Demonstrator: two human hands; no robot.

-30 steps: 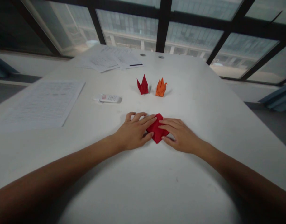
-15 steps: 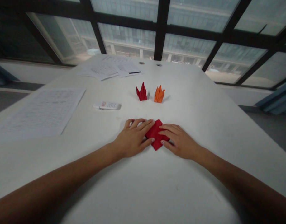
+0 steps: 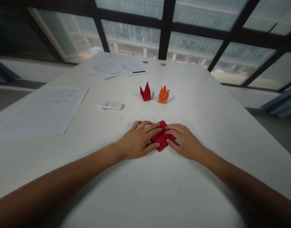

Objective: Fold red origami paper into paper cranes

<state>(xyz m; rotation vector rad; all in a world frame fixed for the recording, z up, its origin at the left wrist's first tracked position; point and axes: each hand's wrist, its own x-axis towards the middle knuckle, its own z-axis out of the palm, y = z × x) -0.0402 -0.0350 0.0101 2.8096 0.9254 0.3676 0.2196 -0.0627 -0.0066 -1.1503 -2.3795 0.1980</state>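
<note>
A folded red paper (image 3: 162, 139) lies flat on the white table (image 3: 207, 126) in front of me. My left hand (image 3: 138, 139) rests on its left side, fingers stretched flat across the paper. From the right, my right hand (image 3: 183, 141) presses its fingers flat on the paper's other edge. Both hands nearly meet over the paper and cover much of it. Beyond them stand a red folded paper crane (image 3: 145, 92) and an orange folded paper crane (image 3: 164, 94), side by side and upright.
A small white calculator-like device (image 3: 111, 105) lies left of the cranes. Printed sheets (image 3: 44, 107) lie at the left, more papers (image 3: 114, 66) at the far end by the windows. The table's right edge falls off to the floor.
Both hands have drawn closer together over the red paper, hiding more of it. The view shifted slightly; the cranes and papers stayed put.
</note>
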